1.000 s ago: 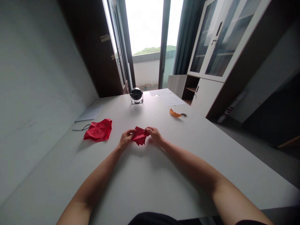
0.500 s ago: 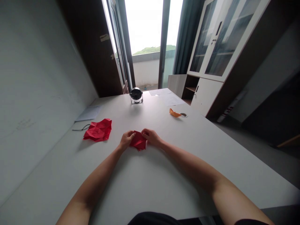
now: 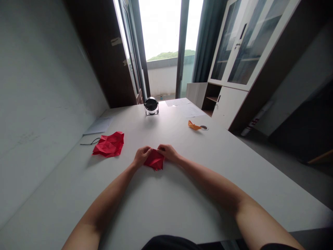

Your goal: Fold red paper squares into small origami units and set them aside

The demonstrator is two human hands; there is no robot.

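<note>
A folded piece of red paper (image 3: 154,160) is held just above or on the white table (image 3: 182,201), between my two hands. My left hand (image 3: 142,155) pinches its upper left edge, fingers closed. On the upper right edge my right hand (image 3: 168,152) grips it the same way, with the fingertips of both hands close together. The paper's lower edge looks uneven and layered. To the left lies a larger red sheet (image 3: 109,144), creased all over and partly spread out.
Behind the creased sheet are a thin black cord (image 3: 90,142) and a pale paper (image 3: 98,125). A round black-and-silver device (image 3: 151,105) stands farther back. At right sit an orange folded paper (image 3: 194,125) and a tape roll (image 3: 204,128). White sheets (image 3: 191,109) lie at the far edge.
The red paper has turned slightly and sits a little lower, its top edge now more level. My left fingertips have shifted inward, nearer to the right ones.
</note>
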